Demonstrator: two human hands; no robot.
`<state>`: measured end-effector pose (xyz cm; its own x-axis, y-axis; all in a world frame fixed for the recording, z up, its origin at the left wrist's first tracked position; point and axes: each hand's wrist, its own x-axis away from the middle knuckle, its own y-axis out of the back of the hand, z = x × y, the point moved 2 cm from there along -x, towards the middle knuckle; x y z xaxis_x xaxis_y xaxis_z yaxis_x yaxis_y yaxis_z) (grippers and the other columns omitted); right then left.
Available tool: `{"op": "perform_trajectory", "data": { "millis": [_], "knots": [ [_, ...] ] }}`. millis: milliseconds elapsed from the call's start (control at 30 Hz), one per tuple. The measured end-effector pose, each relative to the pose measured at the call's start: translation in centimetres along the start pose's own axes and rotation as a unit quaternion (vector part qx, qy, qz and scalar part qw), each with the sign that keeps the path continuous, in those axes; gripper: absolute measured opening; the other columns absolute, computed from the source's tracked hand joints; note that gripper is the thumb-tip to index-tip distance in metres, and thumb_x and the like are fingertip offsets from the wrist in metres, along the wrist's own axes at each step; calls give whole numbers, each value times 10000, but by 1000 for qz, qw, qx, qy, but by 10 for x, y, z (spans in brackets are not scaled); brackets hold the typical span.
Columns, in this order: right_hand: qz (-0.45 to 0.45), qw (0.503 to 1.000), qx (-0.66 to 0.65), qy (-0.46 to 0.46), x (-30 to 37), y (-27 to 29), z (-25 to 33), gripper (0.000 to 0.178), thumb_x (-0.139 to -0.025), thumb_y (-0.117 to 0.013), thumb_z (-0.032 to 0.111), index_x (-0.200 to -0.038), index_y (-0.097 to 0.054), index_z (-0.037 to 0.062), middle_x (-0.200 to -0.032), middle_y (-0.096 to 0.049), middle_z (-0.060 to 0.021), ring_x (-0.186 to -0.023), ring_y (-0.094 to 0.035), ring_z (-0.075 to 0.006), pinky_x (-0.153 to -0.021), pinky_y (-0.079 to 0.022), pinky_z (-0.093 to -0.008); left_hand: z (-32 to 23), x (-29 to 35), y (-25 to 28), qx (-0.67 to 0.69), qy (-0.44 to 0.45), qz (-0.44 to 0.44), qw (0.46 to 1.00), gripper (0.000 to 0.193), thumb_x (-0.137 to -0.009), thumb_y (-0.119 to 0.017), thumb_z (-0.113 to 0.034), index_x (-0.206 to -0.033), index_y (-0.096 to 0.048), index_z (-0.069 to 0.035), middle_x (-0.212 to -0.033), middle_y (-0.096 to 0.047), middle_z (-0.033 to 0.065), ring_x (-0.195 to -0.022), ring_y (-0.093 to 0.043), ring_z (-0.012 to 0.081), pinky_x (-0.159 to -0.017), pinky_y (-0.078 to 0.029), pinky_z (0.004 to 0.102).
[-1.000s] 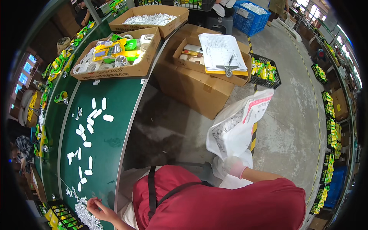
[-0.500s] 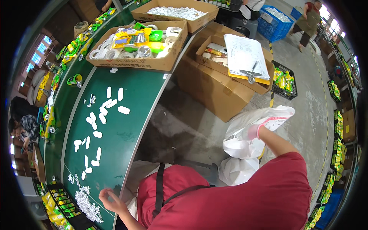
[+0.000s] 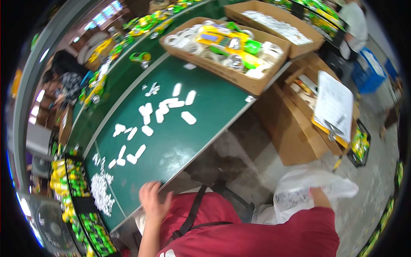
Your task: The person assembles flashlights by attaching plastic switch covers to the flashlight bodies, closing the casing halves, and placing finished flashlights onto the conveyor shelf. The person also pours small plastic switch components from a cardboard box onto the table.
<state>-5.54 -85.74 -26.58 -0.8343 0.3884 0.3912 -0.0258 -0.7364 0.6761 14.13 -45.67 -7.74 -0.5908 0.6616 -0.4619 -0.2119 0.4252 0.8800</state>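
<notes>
My left hand (image 3: pixel 154 200), empty, thumb and fingers apart; my right hand (image 3: pixel 312 194), grip untellable, at the white bag (image 3: pixel 338 186), small pieces (image 3: pixel 291 199) inside; oblong pieces (image 3: pixel 188 118) and heap (image 3: pixel 101 192) left on the green worktop (image 3: pixel 205 137).

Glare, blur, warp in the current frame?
Head view throughout: soft sheen on the green table, whose far edge bows; windows at upper left washed out; pieces in the white bag too blurred to identify; clipboard paper unreadable; corners black.
</notes>
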Motion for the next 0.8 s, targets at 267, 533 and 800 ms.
{"op": "perform_trajectory", "data": {
  "millis": [267, 533, 800],
  "knots": [
    [53, 986, -125, 95, -60, -51, -17, 259, -805, -453, 251, -942, -600, 88, -900, -601, -100, -768, -583, -258, -690, -461, -356, -42, -76, -55, -87, -47, 130, 987, 713, -642, -670, -61, -1294, -380, -43, -1308, -383, 142, -1204, -375, 312, -976, -320, 415],
    [73, 950, -289, 90, -73, -107, -85, 231, -783, -472, 202, -947, -591, 92, -880, -593, -81, -744, -576, -235, -663, -463, -337, -50, -83, -71, -149, -50, 148, 976, 665, -693, -476, 53, -1335, -336, -51, -1343, -348, 134, -1236, -346, 295, -1000, -303, 411],
    [36, 905, -422, 33, -50, -123, -147, 219, -761, -491, 152, -953, -581, 95, -861, -585, -63, -720, -569, -213, -636, -464, -319, -54, -81, -68, -166, -44, 159, 972, 661, -705, -479, 46, -1341, -327, -52, -1350, -340, 130, -1244, -332, 286, -1007, -297, 406]
  ]
}}
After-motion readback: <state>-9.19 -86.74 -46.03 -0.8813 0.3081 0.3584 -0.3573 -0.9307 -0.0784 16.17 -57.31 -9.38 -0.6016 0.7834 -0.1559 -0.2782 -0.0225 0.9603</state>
